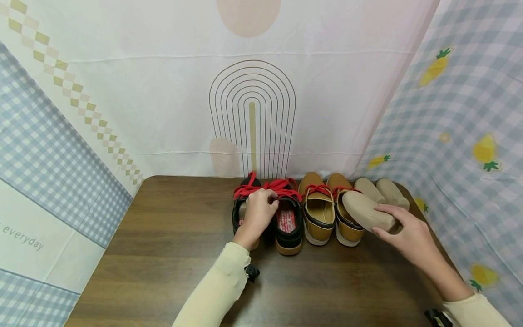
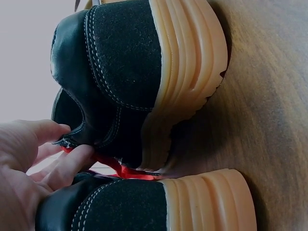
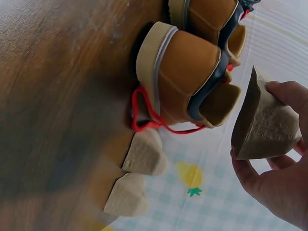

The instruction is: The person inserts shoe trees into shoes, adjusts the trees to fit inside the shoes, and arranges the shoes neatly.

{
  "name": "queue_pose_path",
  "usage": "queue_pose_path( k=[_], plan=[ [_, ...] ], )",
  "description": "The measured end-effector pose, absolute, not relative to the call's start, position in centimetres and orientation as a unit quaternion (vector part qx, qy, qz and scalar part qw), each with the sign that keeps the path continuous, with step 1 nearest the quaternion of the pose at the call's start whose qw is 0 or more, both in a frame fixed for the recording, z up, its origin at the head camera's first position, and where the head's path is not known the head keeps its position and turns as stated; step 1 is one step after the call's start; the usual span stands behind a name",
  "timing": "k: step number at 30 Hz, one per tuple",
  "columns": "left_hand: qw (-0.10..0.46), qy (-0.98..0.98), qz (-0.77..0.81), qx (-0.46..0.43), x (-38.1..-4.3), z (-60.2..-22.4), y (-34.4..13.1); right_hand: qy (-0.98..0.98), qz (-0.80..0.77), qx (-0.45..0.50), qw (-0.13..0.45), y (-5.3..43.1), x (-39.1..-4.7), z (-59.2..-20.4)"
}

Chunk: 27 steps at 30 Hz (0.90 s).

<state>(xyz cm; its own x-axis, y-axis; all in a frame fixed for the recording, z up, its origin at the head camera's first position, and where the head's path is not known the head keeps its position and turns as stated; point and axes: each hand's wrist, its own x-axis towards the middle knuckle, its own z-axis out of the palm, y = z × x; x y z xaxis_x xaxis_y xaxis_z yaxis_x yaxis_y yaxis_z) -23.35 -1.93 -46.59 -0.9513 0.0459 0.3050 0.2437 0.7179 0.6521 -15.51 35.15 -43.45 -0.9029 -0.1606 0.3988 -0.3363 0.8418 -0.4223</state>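
Note:
A pair of black shoes with red laces and tan soles stands at the table's back. My left hand (image 1: 258,213) reaches over the left black shoe (image 1: 237,218) and pinches the collar edge of the right black shoe (image 1: 291,240), whose red-and-white insole shows. The left wrist view shows thumb and finger on that edge (image 2: 67,139). My right hand (image 1: 408,234) grips a beige moulded-pulp shoe insert (image 1: 363,210) by its blunt end, above the right brown shoe (image 1: 349,234). Something beige shows inside the left black shoe, mostly behind my hand.
The left brown shoe (image 1: 316,225) stands beside the black pair. Two more beige shoe inserts (image 1: 369,188) lie at the table's back right corner. A white patterned cloth (image 1: 171,104) hangs behind the wooden table (image 1: 171,254), and checked cloth (image 1: 461,181) hangs on the right.

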Motion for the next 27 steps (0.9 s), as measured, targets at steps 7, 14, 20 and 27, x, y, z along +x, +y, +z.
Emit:
queue_pose_path(
  k=[7, 14, 20, 27],
  plan=[
    [0.134, -0.917, -0.368, -0.080, -23.5, -46.7, -1.9, -0.942, 0.225, 0.159, 0.190, 33.7, -15.8, -43.4],
    [0.132, -0.917, -0.368, -0.081, -23.5, -46.7, -2.0, -0.943, 0.235, 0.171, 0.165, 32.1, -15.8, -43.2],
    [0.132, -0.916, -0.370, -0.082, -23.5, -46.6, -2.1, -0.942, 0.249, 0.176, 0.141, 30.5, -15.8, -43.0],
    [0.127, -0.916, -0.372, -0.082, -23.4, -46.6, -2.0, -0.940, 0.251, 0.186, 0.138, 29.2, -16.0, -43.0]
  ],
)
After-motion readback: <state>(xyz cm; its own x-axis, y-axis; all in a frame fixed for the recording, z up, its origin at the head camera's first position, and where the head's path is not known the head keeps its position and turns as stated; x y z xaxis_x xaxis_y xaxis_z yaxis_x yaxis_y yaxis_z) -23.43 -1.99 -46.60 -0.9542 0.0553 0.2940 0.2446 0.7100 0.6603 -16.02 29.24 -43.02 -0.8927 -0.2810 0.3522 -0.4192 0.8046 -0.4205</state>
